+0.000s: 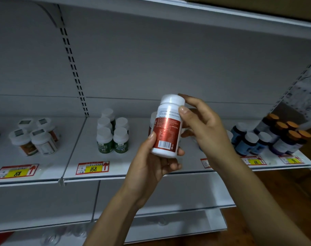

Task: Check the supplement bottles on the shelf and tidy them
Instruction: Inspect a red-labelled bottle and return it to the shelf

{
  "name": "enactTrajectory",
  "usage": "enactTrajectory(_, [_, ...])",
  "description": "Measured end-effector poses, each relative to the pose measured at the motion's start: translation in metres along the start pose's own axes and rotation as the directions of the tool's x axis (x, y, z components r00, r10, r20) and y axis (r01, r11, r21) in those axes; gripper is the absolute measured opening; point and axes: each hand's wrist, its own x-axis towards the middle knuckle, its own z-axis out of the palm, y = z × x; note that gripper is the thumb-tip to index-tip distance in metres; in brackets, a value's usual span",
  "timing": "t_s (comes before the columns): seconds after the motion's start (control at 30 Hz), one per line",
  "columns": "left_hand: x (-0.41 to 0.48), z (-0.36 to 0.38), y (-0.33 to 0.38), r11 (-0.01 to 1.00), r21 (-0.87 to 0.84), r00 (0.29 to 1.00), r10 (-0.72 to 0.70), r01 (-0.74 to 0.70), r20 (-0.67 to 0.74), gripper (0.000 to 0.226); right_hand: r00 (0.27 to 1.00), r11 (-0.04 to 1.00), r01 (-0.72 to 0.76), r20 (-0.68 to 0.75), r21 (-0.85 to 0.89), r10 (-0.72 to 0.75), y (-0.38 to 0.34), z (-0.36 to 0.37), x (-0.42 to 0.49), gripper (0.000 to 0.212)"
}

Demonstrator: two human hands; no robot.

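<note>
The left hand (151,166) grips the base of a red-label bottle (167,128), held upright in front of the shelf (133,172). The right hand (204,128) pinches its top by the cap. Behind, green bottles (112,139) stand grouped on the shelf.

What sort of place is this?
Probably a shop or pharmacy aisle: white slotted shelving, yellow price tags on its edge, grouped supplement bottles, plus a red-labelled bottle held up.
</note>
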Motion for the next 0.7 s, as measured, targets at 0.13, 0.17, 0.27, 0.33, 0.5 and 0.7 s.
enactTrajectory(0.13, [0.0,0.0,0.0,0.999,-0.047,1.0,0.024,-0.025,-0.016,0.051,0.998,0.999,0.038,0.041,0.031,-0.039,-0.002,0.002,-0.006,0.051])
enactTrajectory(0.17, [0.0,0.001,0.0,0.999,-0.048,0.999,0.026,-0.027,-0.025,0.052,0.998,0.999,0.041,0.049,0.033,-0.042,-0.001,0.002,-0.007,0.055])
enactTrajectory(0.27, [0.001,0.004,0.001,0.999,-0.047,0.998,0.018,-0.021,-0.058,0.05,0.996,0.997,0.07,0.044,0.039,-0.072,0.001,0.002,-0.013,0.056])
enactTrajectory(0.33, [0.003,0.006,0.002,0.999,-0.03,0.996,0.021,-0.024,-0.085,0.044,0.991,0.991,0.13,0.012,-0.02,-0.13,0.004,0.004,-0.018,0.05])
enactTrajectory(0.5, [0.008,0.009,0.005,0.998,0.006,0.985,0.063,-0.063,-0.158,0.05,0.946,0.906,0.3,-0.028,-0.3,-0.322,0.016,0.008,-0.033,0.03])
enactTrajectory(0.7, [0.01,0.01,0.008,0.975,0.153,0.97,0.186,-0.162,-0.157,0.046,0.946,0.899,0.281,-0.061,-0.335,-0.318,0.023,0.016,-0.048,0.043])
